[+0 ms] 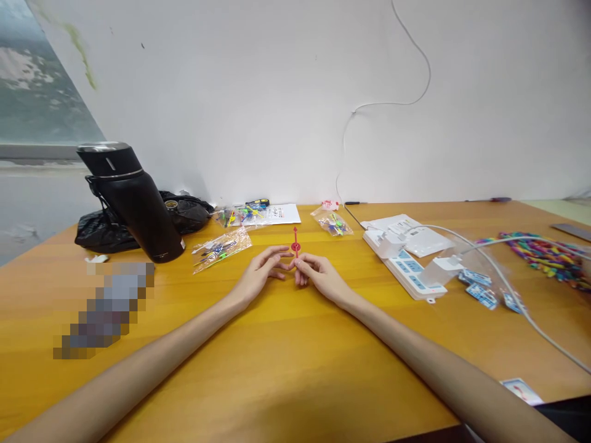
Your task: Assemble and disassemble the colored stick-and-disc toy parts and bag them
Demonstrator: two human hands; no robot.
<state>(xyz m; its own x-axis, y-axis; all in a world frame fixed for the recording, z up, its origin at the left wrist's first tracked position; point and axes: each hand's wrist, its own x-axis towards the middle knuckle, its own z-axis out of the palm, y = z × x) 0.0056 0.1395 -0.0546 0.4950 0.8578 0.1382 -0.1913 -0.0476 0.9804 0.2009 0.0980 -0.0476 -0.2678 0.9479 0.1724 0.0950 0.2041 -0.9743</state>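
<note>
- the red arrow-tipped rod [296, 247] stands roughly upright just above the middle of the surface [240, 363], between the two hands; a small round disc sits partway along its thin stem.
- the right hand [322, 275] has its thumb and index finger pinched on the rod's lower end, below the disc.
- the left hand [262, 268] is just beside it, fingers loosely bent and parted, grasping nothing that shows; whether a fingertip touches the stem, i cannot tell.
- the rod looks like moulded plastic, so it is probably very light, fairly stiff and a little slick; the slim stem would likely snap or bend under sideways force.
- a soft fingertip pinch on the stem close to the disc seems the safest hold, leaving the narrow tip unloaded.
- the surface is smooth, yellow-brown wood grain with a slight sheen.
- at the far side, clear crinkly packets [222, 248] hold slender coloured pieces; another clear packet [333, 222] lies to the right of them.
- far left, a matte black cylindrical bottle [138, 209] stands by a creased, shiny black plastic bag [191, 215].
- to the right are a hard white power strip [409, 274] with blue socket panels and a tangled, many-coloured bundle [545, 255].
</note>
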